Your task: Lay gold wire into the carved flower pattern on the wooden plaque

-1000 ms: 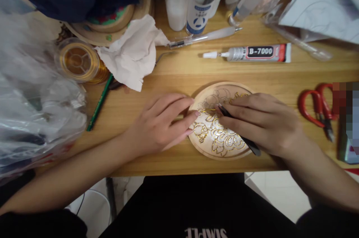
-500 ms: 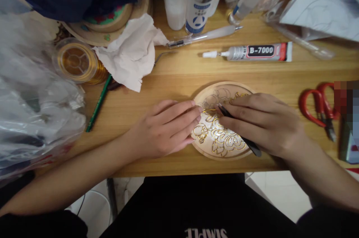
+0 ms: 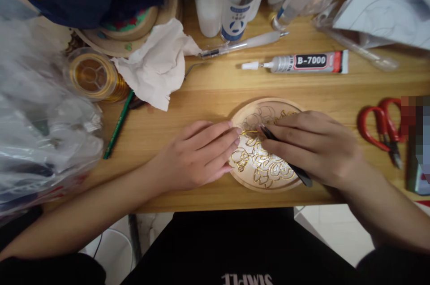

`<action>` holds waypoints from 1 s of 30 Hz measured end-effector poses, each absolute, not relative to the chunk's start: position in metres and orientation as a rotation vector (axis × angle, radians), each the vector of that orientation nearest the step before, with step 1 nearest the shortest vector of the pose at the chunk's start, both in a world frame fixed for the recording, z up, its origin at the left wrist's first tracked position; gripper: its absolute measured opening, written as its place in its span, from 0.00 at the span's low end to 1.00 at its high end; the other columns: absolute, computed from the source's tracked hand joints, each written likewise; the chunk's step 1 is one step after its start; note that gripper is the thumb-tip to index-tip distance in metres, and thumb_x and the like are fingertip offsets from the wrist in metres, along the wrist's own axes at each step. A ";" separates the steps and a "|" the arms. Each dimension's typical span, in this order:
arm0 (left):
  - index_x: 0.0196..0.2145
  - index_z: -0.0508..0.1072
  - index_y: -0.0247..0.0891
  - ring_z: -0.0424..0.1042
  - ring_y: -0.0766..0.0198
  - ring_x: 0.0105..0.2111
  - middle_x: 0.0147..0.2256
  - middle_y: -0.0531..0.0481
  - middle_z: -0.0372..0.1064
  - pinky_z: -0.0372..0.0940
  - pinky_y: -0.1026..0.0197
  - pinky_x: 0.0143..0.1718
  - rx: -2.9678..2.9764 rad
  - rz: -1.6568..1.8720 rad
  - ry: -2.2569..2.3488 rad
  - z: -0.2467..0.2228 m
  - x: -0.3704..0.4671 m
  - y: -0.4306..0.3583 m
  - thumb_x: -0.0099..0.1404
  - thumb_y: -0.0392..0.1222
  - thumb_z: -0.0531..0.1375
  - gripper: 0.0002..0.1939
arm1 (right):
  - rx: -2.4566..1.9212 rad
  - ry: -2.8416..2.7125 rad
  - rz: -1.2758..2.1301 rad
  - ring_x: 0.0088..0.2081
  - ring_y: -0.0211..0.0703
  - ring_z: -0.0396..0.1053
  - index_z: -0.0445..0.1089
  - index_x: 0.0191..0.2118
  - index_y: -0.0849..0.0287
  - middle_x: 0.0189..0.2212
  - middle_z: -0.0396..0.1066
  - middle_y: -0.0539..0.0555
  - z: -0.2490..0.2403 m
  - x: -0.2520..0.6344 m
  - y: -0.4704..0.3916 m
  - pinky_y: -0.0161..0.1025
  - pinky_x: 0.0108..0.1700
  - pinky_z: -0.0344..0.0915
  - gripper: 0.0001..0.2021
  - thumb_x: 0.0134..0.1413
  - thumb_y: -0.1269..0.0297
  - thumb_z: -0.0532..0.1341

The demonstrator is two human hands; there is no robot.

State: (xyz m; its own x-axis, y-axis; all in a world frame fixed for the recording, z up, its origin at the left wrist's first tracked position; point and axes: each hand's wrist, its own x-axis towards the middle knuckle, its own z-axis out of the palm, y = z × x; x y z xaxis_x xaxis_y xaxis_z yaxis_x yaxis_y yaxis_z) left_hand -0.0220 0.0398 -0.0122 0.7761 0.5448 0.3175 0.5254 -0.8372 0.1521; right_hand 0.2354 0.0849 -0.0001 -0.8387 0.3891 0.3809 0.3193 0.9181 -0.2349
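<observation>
A round wooden plate (image 3: 242,182) lies near the table's front edge. Its face carries a flower drawing, much of it outlined in gold wire, with white on some petals. My right hand (image 3: 312,148) is closed round black tweezers (image 3: 304,176), over the plate's right side. A short loose piece of gold wire (image 3: 250,132) runs between the fingertips of both hands. My left hand (image 3: 201,155) rests at the plate's left rim, fingers pressed together, their tips at the wire's left end. The tweezers' tips are hard to make out among my right fingers.
Behind the plate lie a B-7000 glue tube (image 3: 311,61) and a clear pen (image 3: 245,44). Red-handled cutters (image 3: 381,128) lie to the right. Leftward are a spool of gold wire (image 3: 92,74), crumpled tissue (image 3: 157,65), a green pencil (image 3: 117,126) and plastic bags (image 3: 43,141). Bottles (image 3: 240,7) stand at the back.
Both hands keep nearly the same place over the plate. The view has shifted very slightly; I see no other clear difference.
</observation>
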 end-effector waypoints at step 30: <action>0.49 0.72 0.28 0.71 0.53 0.52 0.51 0.43 0.73 0.68 0.53 0.50 2.896 0.532 0.892 -0.012 -0.024 0.036 0.71 0.43 0.57 0.16 | -1.087 -2.213 0.698 0.37 0.46 0.72 0.73 0.46 0.51 0.32 0.72 0.55 0.040 0.230 0.068 0.44 0.36 0.70 0.22 0.68 0.58 0.42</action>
State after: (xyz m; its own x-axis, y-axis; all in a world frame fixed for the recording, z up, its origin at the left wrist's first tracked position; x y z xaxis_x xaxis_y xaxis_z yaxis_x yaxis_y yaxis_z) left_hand -0.0235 0.0361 -0.0123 0.7723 0.5565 0.3065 0.5339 -0.8299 0.1616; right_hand 0.2299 0.0684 0.0396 -0.5068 0.8218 0.2602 0.5237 0.5333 -0.6643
